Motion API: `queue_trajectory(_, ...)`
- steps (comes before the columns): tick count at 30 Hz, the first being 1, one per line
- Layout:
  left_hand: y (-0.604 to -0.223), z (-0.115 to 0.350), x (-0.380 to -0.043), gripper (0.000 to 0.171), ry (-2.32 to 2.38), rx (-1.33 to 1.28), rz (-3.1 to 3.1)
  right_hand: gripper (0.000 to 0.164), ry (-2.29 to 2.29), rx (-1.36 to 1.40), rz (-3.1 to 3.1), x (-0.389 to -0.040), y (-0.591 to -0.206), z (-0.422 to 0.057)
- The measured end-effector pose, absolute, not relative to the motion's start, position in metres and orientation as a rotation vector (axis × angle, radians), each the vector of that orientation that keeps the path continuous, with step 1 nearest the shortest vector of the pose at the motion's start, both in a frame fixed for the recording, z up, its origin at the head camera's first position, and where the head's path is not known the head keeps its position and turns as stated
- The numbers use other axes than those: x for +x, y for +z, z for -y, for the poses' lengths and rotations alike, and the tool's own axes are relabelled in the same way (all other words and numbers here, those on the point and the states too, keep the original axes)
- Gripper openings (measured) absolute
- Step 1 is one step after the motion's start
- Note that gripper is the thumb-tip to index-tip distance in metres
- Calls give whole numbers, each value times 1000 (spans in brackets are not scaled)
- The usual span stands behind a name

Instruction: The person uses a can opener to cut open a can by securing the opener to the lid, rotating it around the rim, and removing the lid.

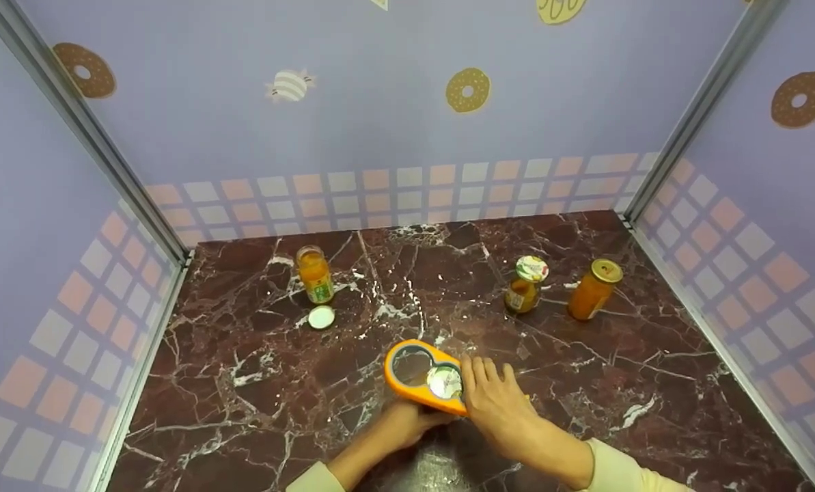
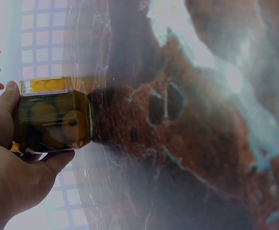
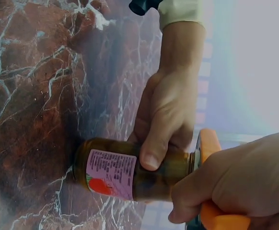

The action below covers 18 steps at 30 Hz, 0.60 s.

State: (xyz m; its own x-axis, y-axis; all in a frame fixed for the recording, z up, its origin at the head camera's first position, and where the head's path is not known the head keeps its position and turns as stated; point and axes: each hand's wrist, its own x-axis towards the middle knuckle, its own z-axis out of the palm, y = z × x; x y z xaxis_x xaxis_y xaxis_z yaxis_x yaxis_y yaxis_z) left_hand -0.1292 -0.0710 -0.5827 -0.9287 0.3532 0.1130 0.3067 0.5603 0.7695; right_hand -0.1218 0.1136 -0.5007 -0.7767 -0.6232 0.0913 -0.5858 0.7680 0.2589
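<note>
My left hand (image 1: 404, 424) wraps around a glass jar (image 3: 113, 170) with a pink label, holding it upright just above or on the marble surface. In the left wrist view large round pieces show through the dark glass of this jar. Over its lid sits an orange jar opener (image 1: 415, 393) with grey-lined round holes; the silver lid (image 1: 444, 382) shows through the smaller hole. My right hand (image 1: 503, 403) grips the opener's handle end, its fingers lying over the top. The handle itself is mostly hidden under that hand.
At the back left stands an uncapped jar of orange contents (image 1: 316, 277), with a white-looking lid (image 1: 321, 317) lying in front. Back right are a jar with a patterned lid (image 1: 523, 290) and a taller orange jar (image 1: 591, 294). Patterned walls (image 1: 407, 137) enclose the marble table (image 1: 243, 410).
</note>
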Motion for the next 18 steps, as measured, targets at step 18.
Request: queue_trajectory(18, -589, 70, -131, 61, 1311, 748, -2765, 65, -229, 839, 2777, -124, -509, -110)
